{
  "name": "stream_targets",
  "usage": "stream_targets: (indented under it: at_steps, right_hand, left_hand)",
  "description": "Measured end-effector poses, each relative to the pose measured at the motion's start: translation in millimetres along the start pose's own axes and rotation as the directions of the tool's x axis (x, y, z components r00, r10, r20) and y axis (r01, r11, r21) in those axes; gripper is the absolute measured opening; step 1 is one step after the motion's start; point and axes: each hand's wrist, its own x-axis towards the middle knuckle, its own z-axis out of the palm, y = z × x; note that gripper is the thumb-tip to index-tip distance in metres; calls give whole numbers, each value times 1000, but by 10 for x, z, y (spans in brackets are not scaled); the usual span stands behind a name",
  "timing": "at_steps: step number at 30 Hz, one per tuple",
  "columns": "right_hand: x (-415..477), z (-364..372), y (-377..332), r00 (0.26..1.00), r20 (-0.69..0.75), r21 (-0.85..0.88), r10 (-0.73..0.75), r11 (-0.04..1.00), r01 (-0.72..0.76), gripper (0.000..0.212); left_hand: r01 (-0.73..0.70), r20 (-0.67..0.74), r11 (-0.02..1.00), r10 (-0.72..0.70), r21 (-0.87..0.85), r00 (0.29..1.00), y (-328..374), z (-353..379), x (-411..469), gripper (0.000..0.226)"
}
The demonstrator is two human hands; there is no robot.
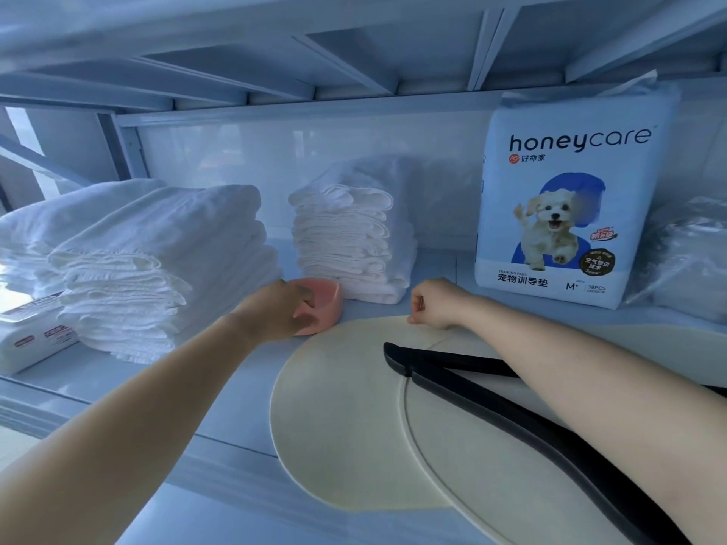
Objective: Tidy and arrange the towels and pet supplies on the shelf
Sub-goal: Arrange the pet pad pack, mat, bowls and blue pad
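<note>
At the far left of the shelf (220,391) lies a flat white packet (29,332) with small red labels, its front edge near the shelf lip. Just beside it, partly resting over it, stands a broad stack of folded white towels (157,265), thick and soft-edged, with a second white pile (59,214) showing behind and to the left of it. The left hand (275,312) reaches in over the shelf and is clamped on a small pink bowl (320,302): the thumb is hooked over its rim and the fingers wrap its near side. The bowl sits on the shelf between the broad stack and a narrower, taller stack of folded white cloths (348,241), close to the foot of both; I cannot see whether anything is in it. In front of that, a pale cream round mat (346,407) lies flat, and a second cream mat (491,458) overlaps it on the right. A long black tool (491,391) with two arms rests across the mats. The right hand (434,304) is curled together in a loose fist, its fingertips pinching the far edge of the round mat. Further right one bag of pet training pads (566,202) stands upright against the back wall, white and blue with a running white puppy printed on it. At the far right edge a crinkled clear plastic bundle (684,261) leans beside the bag; its contents are too blurred to tell.
</note>
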Motion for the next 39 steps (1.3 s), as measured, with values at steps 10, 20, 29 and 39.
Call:
stream_targets:
  at_steps: [10, 20, 29, 39]
  right_hand:
    - [12, -53, 408, 987, -30, -44, 156, 987, -158, 28]
    - [-316, -249, 873, 992, -98, 173, 85, 983, -67, 16]
    - [-966, -427, 1613, 976, 36, -5, 213, 977, -213, 23]
    - [-1235, -348, 2188, 941, -24, -76, 338, 938, -339, 33]
  left_hand:
    - [28, -2, 999, -28, 31, 1000, -48, 0, 123, 28]
    - [-183, -125, 978, 171, -96, 977, 567, -27, 327, 29]
    - [-311, 124, 919, 348, -244, 929, 1460, 137, 728, 15]
    - [-327, 354, 942, 331, -74, 875, 1744, 259, 814, 31]
